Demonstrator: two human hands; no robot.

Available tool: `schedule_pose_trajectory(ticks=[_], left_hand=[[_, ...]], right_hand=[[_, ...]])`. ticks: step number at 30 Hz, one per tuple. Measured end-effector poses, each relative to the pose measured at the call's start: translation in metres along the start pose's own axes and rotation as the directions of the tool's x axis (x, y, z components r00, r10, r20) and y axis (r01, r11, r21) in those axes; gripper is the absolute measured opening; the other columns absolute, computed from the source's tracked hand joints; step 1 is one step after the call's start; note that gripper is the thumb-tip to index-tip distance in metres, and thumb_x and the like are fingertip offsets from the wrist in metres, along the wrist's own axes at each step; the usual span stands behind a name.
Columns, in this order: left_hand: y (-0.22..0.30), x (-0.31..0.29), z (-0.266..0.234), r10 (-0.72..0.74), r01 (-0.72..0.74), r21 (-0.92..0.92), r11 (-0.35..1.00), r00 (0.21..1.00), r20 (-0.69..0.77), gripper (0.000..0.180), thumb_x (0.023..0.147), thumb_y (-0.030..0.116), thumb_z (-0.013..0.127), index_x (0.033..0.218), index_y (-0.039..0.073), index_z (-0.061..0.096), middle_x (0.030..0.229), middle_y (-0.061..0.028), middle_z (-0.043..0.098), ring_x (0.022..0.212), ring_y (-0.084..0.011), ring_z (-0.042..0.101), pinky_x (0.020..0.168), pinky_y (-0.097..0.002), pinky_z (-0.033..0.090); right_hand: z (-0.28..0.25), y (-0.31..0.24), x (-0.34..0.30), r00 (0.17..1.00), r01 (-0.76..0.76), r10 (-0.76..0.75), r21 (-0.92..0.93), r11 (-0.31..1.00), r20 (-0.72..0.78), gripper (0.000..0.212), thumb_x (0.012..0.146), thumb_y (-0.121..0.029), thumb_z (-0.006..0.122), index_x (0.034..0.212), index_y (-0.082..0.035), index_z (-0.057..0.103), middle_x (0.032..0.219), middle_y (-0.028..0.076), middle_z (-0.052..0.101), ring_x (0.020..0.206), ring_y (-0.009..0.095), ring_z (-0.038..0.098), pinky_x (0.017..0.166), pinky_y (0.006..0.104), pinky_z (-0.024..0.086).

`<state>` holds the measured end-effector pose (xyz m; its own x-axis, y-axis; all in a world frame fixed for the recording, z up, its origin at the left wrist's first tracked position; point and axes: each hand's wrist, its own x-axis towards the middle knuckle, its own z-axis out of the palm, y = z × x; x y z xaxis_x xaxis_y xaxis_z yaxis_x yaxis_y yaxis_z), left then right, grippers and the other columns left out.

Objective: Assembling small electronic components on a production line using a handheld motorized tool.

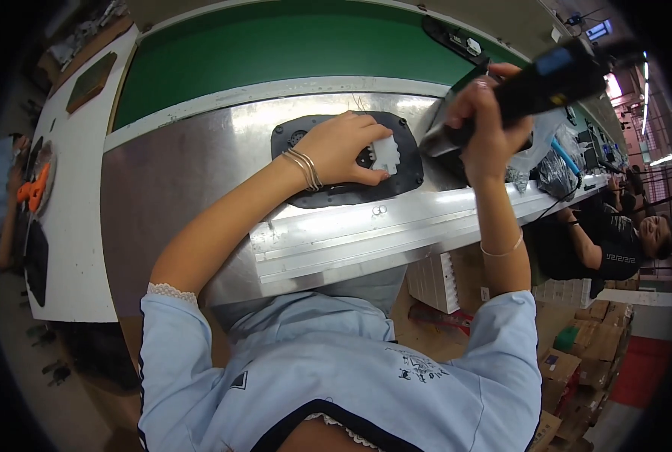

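Observation:
A black, round-cornered plastic panel (409, 160) lies on the metal worktop in front of me. My left hand (343, 147) rests on it, with thumb and fingers closed about a white, notched plastic part (385, 155) near the panel's right side. My right hand (486, 124) is wrapped round a black power screwdriver (551, 84), raised to the right of the panel. Its metallic nose (437, 141) points down to the left, beside the panel's right edge. The screwdriver's tip is too blurred to make out.
The metal worktop (177, 173) has a silver rail (351, 237) along its near edge. Another black panel (453, 39) lies on the green surface (290, 49). Clear plastic bags (558, 166) and a blue-handled tool (566, 156) sit at right. A co-worker (600, 245) is beyond.

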<state>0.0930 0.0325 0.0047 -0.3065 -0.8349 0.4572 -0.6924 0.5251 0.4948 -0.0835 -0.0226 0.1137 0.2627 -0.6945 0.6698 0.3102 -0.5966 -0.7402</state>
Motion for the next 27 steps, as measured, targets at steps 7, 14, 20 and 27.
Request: schedule_pose_trajectory(ticks=[7, 14, 20, 27], left_hand=[[0.000, -0.002, -0.003, 0.016, -0.016, 0.006, 1.000, 1.000, -0.011, 0.058, 0.072, 0.044, 0.073, 0.114, 0.005, 0.063, 0.105, -0.0109, 0.063, 0.102, -0.0293, 0.057, 0.091, -0.0363, 0.048], [0.003, -0.001, -0.004, -0.014, 0.014, 0.013, 1.000, 1.000, 0.022, 0.060, 0.073, 0.044, 0.072, 0.116, 0.004, 0.062, 0.108, -0.0120, 0.063, 0.106, -0.0298, 0.056, 0.094, -0.0366, 0.047], [0.001, -0.001, -0.003, 0.026, -0.026, 0.001, 1.000, 1.000, 0.004, 0.060, 0.073, 0.037, 0.075, 0.120, 0.003, 0.059, 0.107, -0.0136, 0.060, 0.101, -0.0298, 0.057, 0.090, -0.0364, 0.047], [0.001, 0.000, -0.002, 0.014, -0.014, 0.021, 1.000, 1.000, 0.000, 0.063, 0.073, 0.044, 0.072, 0.120, 0.003, 0.059, 0.106, -0.0132, 0.064, 0.102, -0.0308, 0.058, 0.091, -0.0377, 0.047]], right_hand=[[-0.064, -0.033, 0.022, 0.979, 0.161, -0.180, -0.180, 0.970, -0.091, 0.023, 0.086, 0.000, 0.056, 0.108, 0.000, 0.049, 0.065, 0.006, 0.048, 0.049, 0.015, 0.047, 0.049, 0.0293, 0.042], [-0.074, -0.018, 0.024, 0.974, 0.126, -0.157, -0.189, 0.974, -0.162, 0.015, 0.086, 0.000, 0.059, 0.098, -0.001, 0.050, 0.064, 0.006, 0.048, 0.049, 0.015, 0.046, 0.049, 0.0299, 0.042], [-0.073, -0.021, 0.026, 0.989, 0.043, -0.062, -0.145, 0.989, -0.136, 0.014, 0.086, -0.001, 0.058, 0.096, -0.001, 0.049, 0.062, 0.006, 0.047, 0.048, 0.015, 0.046, 0.048, 0.0299, 0.041], [-0.046, -0.020, 0.005, 0.998, -0.007, 0.003, -0.051, 0.999, -0.066, 0.023, 0.086, -0.002, 0.057, 0.108, 0.001, 0.048, 0.061, 0.006, 0.045, 0.047, 0.015, 0.046, 0.046, 0.0293, 0.041]])
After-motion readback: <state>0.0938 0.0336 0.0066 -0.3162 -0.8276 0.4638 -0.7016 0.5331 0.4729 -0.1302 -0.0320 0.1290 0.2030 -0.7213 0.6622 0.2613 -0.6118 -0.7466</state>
